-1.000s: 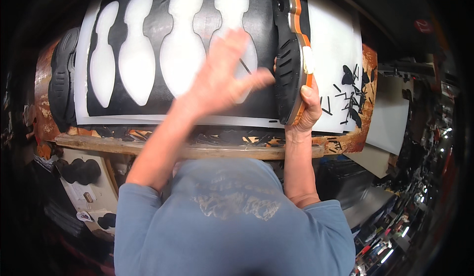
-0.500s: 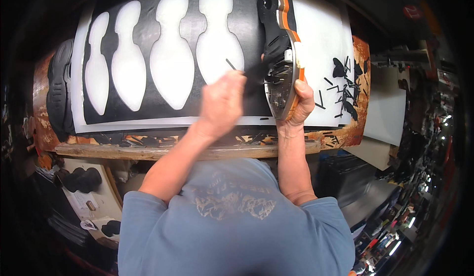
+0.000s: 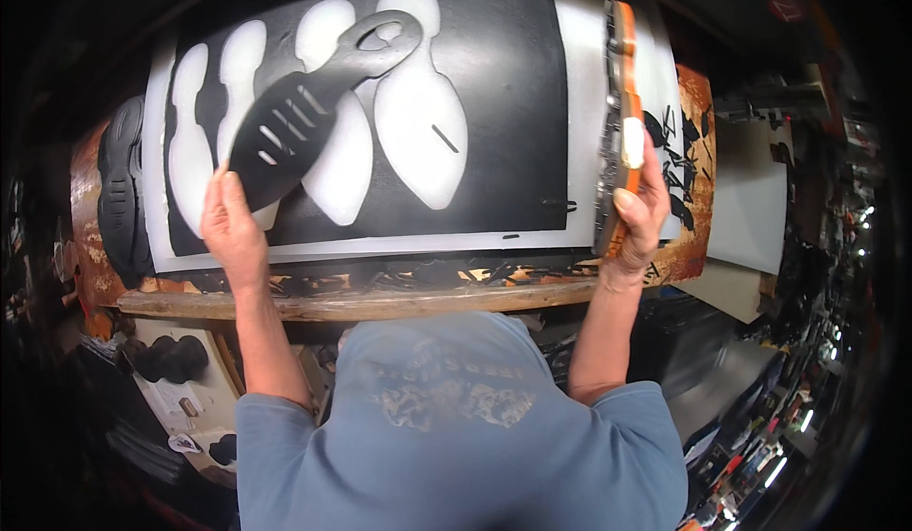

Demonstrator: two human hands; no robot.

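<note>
My left hand (image 3: 235, 232) pinches the lower end of a black sole-shaped piece (image 3: 285, 137). It has several slots and a hole at its narrow upper end, and it hangs tilted over the black sheet (image 3: 503, 132). My right hand (image 3: 641, 213) grips a sole-shaped cutting die (image 3: 622, 85) with an orange edge and dark metal side, held upright and nearly edge-on. White sole-shaped cutouts show through the sheet, some partly covered by the piece. A thin black offcut (image 3: 445, 138) lies across the rightmost cutout.
Beneath the sheet is a white board (image 3: 587, 47) on a worn workbench. A stack of black soles (image 3: 121, 180) sits at the bench's left end. Black scraps (image 3: 676, 165) gather on the right, and more lie along the wooden front rail (image 3: 380, 305).
My left hand has moved left and now carries the black sole piece, out of the die. My right hand has shifted right, turning the die edge-on. The thin offcut now rests on the cutout.
</note>
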